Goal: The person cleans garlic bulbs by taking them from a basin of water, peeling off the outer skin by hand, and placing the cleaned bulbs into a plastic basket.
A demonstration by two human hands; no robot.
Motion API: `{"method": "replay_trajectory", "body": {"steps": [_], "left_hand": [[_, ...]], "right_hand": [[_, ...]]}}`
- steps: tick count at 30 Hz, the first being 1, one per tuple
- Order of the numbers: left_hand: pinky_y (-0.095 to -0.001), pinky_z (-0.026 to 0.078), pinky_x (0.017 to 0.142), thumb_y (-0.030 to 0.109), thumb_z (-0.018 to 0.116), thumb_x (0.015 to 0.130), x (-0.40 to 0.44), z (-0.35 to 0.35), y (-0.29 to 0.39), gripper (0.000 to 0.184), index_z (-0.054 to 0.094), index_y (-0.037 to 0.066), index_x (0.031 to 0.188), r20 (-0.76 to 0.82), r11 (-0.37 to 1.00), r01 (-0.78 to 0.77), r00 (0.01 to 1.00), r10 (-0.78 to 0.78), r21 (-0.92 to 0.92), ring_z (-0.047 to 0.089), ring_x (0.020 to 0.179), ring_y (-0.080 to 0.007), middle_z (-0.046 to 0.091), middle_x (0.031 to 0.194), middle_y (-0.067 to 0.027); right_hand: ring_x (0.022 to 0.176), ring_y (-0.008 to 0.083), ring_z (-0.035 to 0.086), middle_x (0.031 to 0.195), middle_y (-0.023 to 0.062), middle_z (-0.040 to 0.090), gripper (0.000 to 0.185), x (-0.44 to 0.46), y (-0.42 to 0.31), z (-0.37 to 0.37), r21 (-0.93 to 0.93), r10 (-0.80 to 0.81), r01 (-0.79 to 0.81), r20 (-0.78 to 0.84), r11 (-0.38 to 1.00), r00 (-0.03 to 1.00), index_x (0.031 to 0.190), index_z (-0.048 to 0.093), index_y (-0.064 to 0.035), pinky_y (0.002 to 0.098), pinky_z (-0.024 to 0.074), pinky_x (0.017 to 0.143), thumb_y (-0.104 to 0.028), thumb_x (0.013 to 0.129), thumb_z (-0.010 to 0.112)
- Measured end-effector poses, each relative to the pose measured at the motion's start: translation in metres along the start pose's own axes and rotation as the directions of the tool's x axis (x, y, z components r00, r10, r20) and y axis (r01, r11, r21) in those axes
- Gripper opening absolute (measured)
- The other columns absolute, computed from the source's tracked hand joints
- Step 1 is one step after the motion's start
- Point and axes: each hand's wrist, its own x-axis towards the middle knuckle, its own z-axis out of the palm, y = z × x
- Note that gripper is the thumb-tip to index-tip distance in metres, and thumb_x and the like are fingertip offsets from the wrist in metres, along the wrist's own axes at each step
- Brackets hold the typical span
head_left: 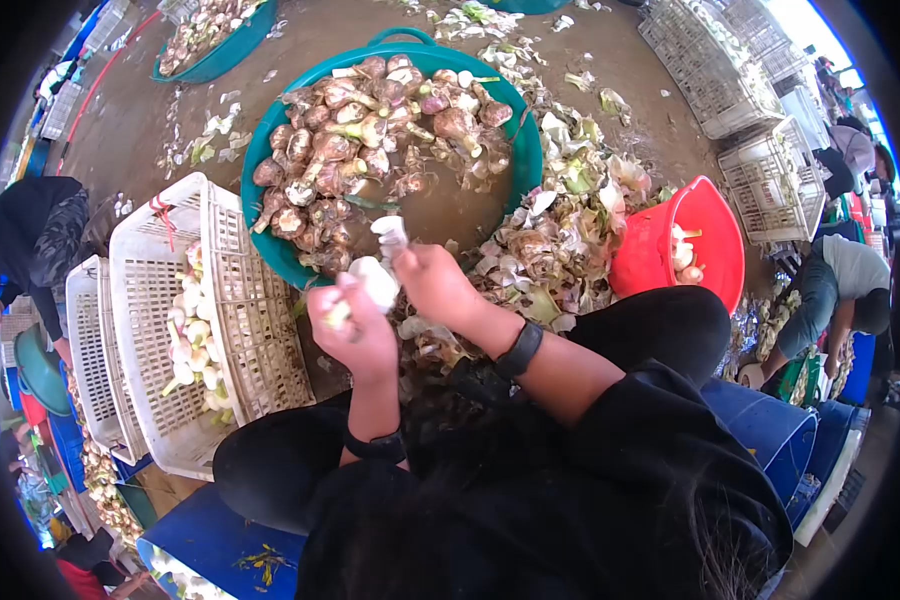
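My left hand (354, 328) is closed round a whitish garlic bulb (375, 283), its stem end showing below the fingers. Just to the right, my right hand (438, 287) is pinched on a pale strip of garlic skin (389, 233) that sticks up above the fingertips. Both hands hover over the near rim of a green tub (533, 165), which holds many brown, unpeeled garlic bulbs (345, 140). At the left, a white plastic crate (260, 300) contains cleaner, whiter garlic bulbs (195, 340).
A heap of shed garlic skins (560, 225) covers the floor right of the tub. Beside my right knee stands a red bucket (650, 250) with a few bulbs inside. White crates (705, 65) line the right side. Other people (845, 285) bend over on both sides.
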Motion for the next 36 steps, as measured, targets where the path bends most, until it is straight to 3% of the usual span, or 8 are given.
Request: {"method": "replay_trajectory", "body": {"steps": [6,9,15,17,21,26,33,36], "left_hand": [[-0.0223,0.038,0.04,0.023,0.041,0.089,0.018,-0.034,-0.029,0.021,0.055,0.008,0.091,0.343,-0.029,0.654,0.358,-0.868,-0.756,0.039,0.044,-0.007,0.053,0.067,0.0012],[-0.0208,0.038,0.04,0.03,0.045,0.088,0.02,-0.015,-0.022,0.025,0.056,0.008,0.091,0.107,0.188,0.714,0.346,-0.932,-0.675,0.04,0.043,-0.007,0.056,0.072,0.001],[-0.0197,0.039,0.041,0.025,0.042,0.088,0.02,-0.03,-0.011,0.025,0.055,0.004,0.09,0.227,0.264,0.821,0.422,-0.878,-0.506,0.044,0.046,-0.0063,0.052,0.065,0.0003],[-0.0204,0.039,0.041,0.03,0.046,0.088,0.028,-0.057,-0.033,0.03,0.054,0.001,0.09,0.456,-0.097,0.635,0.432,-0.778,-0.767,0.045,0.046,-0.0087,0.053,0.067,-0.0001],[-0.0215,0.044,0.051,0.035,0.043,0.089,0.073,-0.094,0.004,0.033,0.049,0.002,0.088,-0.165,0.198,0.051,0.379,-0.91,-0.979,0.049,0.058,-0.0115,0.053,0.075,-0.0102],[-0.0244,0.045,0.058,0.03,0.048,0.088,0.054,-0.051,-0.025,0.027,0.047,0.004,0.093,-0.118,0.495,0.556,0.578,-0.808,-0.668,0.05,0.067,-0.0133,0.051,0.084,-0.0098],[-0.0221,0.041,0.055,0.041,0.048,0.087,0.025,0.002,-0.034,0.039,0.048,0.009,0.107,0.152,0.265,0.948,0.292,-0.944,-0.173,0.05,0.073,-0.012,0.051,0.096,-0.0029],[-0.0207,0.037,0.05,0.038,0.051,0.086,0.02,0.006,-0.04,0.036,0.056,0.004,0.097,0.386,0.189,0.975,0.22,-0.896,-0.115,0.048,0.06,-0.0087,0.053,0.075,0.0008]], "right_hand": [[0.049,0.0161,0.053,0.06,0.0092,0.055,0.038,0.004,-0.012,-0.053,0.508,0.014,0.042,-0.105,0.86,0.994,0.082,0.054,-0.0003,0.0301,0.0433,0.047,-0.026,0.09,0.029],[0.063,0.0284,0.059,0.071,0.0122,0.061,0.033,-0.012,-0.016,-0.036,-0.622,-0.146,0.477,0.507,0.621,0.85,0.081,0.057,-0.0051,0.038,0.0463,0.056,-0.034,0.089,0.043],[0.055,0.031,0.056,0.058,0.0118,0.055,0.033,0.001,-0.023,0.017,-0.436,-0.535,0.545,0.158,0.716,0.83,0.078,0.053,-0.0052,0.0381,0.0453,0.053,-0.037,0.087,0.048],[0.048,0.0242,0.052,0.054,0.0077,0.054,0.03,0.027,-0.016,0.003,0.733,-0.232,-0.37,0.576,0.571,0.784,0.082,0.053,-0.006,0.0328,0.0453,0.052,-0.036,0.086,0.051],[0.06,0.0163,0.053,0.074,0.0069,0.057,0.02,0.095,-0.013,-0.019,0.306,-0.195,0.146,0.136,0.941,0.971,0.092,0.054,-0.0042,0.0279,0.0464,0.054,-0.023,0.086,0.052],[0.083,0.0286,0.059,0.1,0.0121,0.06,0.028,0.176,0.093,0.022,-0.644,0.055,0.699,0.722,-0.311,0.69,0.098,0.058,-0.0019,0.0373,0.047,0.076,-0.021,0.077,0.054],[0.083,0.0336,0.058,0.088,0.0186,0.06,0.042,0.1,0.039,-0.007,-0.418,-0.217,0.56,0.628,0.715,0.747,0.088,0.06,-0.0054,0.0449,0.0448,0.074,-0.039,0.089,0.036],[0.078,0.0312,0.06,0.079,0.0185,0.06,0.03,0.053,0.008,-0.012,-0.482,-0.3,0.692,0.657,0.537,0.691,0.079,0.057,-0.0054,0.0425,0.0469,0.07,-0.03,0.085,0.041]]}}
